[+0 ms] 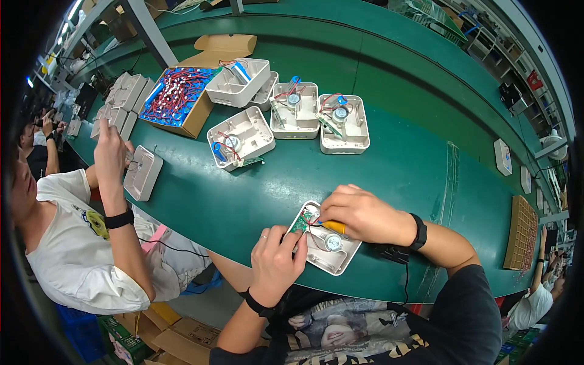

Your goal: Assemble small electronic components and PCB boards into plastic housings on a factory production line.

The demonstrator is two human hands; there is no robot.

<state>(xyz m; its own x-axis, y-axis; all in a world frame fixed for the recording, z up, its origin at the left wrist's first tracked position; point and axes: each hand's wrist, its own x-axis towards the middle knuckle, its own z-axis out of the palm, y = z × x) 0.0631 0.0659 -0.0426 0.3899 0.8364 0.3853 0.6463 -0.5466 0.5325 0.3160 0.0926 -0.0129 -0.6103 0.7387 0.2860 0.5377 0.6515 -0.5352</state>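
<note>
At the far left, a co-worker's hand (pixel 111 149) was raised beside a pale casing (pixel 143 175) standing near the edge of the green bench (pixel 401 164). Behind it was a stack (pixel 125 91) of similar casings, then a carton (pixel 196 123) full of blue batteries (pixel 173 91) with red wires. Next came several open casings (pixel 295 130) with speakers and wires inside. At the near edge, the person's left hand (pixel 278 255) had its fingers bent at the left side of the work casing (pixel 330 265), by the green board (pixel 302 221); one cannot tell how firmly it gripped. The right hand (pixel 359 213) was closed on a yellow tool (pixel 334 227), above the speaker (pixel 333 243). A black adapter (pixel 396 253) lay under the right wrist, and a brown grid tray (pixel 521 234) stood at the far right.
</note>
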